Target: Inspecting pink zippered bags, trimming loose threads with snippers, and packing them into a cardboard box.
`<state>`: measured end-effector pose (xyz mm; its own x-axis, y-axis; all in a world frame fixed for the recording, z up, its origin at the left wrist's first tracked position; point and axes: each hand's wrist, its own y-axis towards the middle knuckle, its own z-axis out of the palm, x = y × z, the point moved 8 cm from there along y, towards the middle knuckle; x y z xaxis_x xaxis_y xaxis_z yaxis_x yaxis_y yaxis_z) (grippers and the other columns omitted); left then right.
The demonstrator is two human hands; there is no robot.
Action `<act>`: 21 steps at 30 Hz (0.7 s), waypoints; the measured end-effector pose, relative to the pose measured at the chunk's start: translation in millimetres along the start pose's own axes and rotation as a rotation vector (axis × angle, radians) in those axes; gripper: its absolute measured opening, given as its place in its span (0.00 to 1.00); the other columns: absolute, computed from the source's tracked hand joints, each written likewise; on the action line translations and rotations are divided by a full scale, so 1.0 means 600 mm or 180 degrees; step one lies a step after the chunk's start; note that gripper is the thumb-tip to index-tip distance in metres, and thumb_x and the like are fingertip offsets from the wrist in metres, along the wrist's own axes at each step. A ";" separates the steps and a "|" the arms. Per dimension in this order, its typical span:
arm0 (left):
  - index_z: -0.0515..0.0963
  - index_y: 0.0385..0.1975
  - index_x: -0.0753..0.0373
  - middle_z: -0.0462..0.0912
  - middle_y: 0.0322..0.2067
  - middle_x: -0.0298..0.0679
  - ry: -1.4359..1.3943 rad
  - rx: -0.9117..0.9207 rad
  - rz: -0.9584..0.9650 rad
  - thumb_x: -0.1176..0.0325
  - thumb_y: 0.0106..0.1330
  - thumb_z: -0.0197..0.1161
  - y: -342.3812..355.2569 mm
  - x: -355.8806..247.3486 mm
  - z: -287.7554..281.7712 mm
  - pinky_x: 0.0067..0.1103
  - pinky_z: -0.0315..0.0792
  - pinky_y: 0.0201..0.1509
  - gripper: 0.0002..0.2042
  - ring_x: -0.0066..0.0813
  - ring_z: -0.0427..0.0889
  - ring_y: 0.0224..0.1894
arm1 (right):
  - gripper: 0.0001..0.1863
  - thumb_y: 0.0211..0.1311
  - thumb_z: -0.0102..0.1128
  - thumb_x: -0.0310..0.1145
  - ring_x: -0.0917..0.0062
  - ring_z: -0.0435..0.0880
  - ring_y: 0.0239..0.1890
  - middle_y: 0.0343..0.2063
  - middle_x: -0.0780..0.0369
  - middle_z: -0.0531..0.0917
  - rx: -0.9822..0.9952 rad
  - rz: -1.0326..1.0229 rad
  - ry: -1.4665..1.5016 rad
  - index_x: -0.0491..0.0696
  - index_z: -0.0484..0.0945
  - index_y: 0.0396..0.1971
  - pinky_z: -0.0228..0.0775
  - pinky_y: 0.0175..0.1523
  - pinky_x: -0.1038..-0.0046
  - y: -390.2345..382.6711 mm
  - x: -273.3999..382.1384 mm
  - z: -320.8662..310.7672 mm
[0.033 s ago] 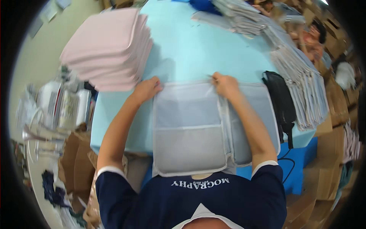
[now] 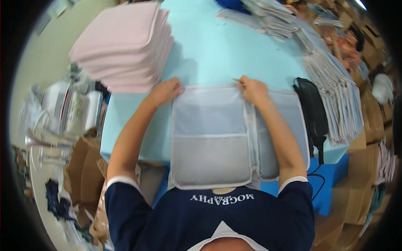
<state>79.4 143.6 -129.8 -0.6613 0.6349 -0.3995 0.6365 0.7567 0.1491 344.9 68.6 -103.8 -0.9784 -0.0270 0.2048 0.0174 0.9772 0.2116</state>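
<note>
A grey fabric case (image 2: 211,161) lies spread open, its left panel with a sheer pocket across the upper half and pale piping round the edge. Its right panel (image 2: 268,138) lies partly under my right forearm. My left hand (image 2: 166,91) is closed, pinching the left panel's upper left corner. At that panel's upper right corner, my right hand (image 2: 254,90) is closed with a small thin pointed tool (image 2: 236,79) jutting from its fingers; its kind is too blurred to tell. The case's near edge hangs over the table's front edge, against my shirt.
Pink padded fabric pieces (image 2: 121,46) are stacked at the far left of the light blue table (image 2: 201,54). A black zippered pouch (image 2: 312,111) lies right of the case, beside a row of folded grey cases (image 2: 335,92). Another person (image 2: 349,48) sits at the far right, among cardboard boxes.
The view has shifted slightly, so table and stacks sit a little differently in it. Both hands keep the same places at the top edge of the case.
</note>
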 end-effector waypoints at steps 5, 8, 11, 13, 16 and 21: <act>0.69 0.30 0.62 0.76 0.23 0.49 0.0274 0.0163 0.0105 0.68 0.56 0.57 0.006 -0.009 -0.007 0.36 0.68 0.32 0.07 0.47 0.76 0.29 | 0.05 0.55 0.53 0.34 0.63 0.80 0.27 0.21 0.59 0.80 -0.0180 -0.0278 0.0117 0.52 0.73 0.31 0.69 0.31 0.63 -0.001 0.000 0.008; 0.69 0.29 0.62 0.76 0.21 0.47 0.0356 -0.0270 -0.0037 0.69 0.55 0.56 -0.005 -0.002 -0.002 0.36 0.68 0.30 0.06 0.47 0.75 0.26 | 0.05 0.54 0.54 0.32 0.64 0.79 0.26 0.21 0.60 0.80 -0.0291 -0.0345 0.0097 0.51 0.73 0.31 0.69 0.30 0.65 -0.005 0.009 0.009; 0.69 0.28 0.63 0.77 0.21 0.46 0.0244 -0.0572 -0.0345 0.70 0.56 0.55 -0.014 0.016 -0.001 0.36 0.69 0.29 0.05 0.47 0.76 0.26 | 0.05 0.54 0.54 0.32 0.64 0.79 0.26 0.21 0.60 0.80 -0.0338 -0.0406 0.0076 0.51 0.73 0.31 0.69 0.30 0.65 -0.002 0.016 0.019; 0.70 0.28 0.63 0.77 0.22 0.46 0.0392 -0.0775 -0.0516 0.70 0.56 0.55 -0.007 0.027 -0.003 0.35 0.69 0.29 0.04 0.46 0.76 0.26 | 0.05 0.54 0.54 0.33 0.63 0.79 0.26 0.21 0.60 0.80 -0.0337 -0.0431 0.0104 0.52 0.73 0.32 0.69 0.30 0.65 0.006 0.013 0.029; 0.73 0.28 0.63 0.78 0.24 0.46 0.0153 -0.1306 -0.0564 0.70 0.57 0.56 -0.054 0.006 -0.031 0.32 0.70 0.29 0.05 0.44 0.77 0.26 | 0.06 0.55 0.54 0.33 0.63 0.79 0.26 0.21 0.60 0.80 -0.0462 -0.0213 -0.0092 0.53 0.73 0.33 0.69 0.30 0.64 0.010 -0.021 0.038; 0.76 0.27 0.67 0.78 0.22 0.46 -0.0817 -0.1614 -0.1384 0.67 0.57 0.59 -0.266 -0.051 -0.073 0.25 0.70 0.27 0.08 0.34 0.77 0.23 | 0.06 0.54 0.54 0.34 0.62 0.79 0.26 0.21 0.60 0.80 -0.1035 -0.0181 0.0264 0.53 0.73 0.33 0.68 0.30 0.63 -0.004 -0.070 0.023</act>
<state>-19.3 9.9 -101.8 -0.6594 0.2498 -0.7091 0.0323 0.9517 0.3052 382.9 70.4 -125.7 -0.9599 -0.1094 0.2580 0.0411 0.8557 0.5159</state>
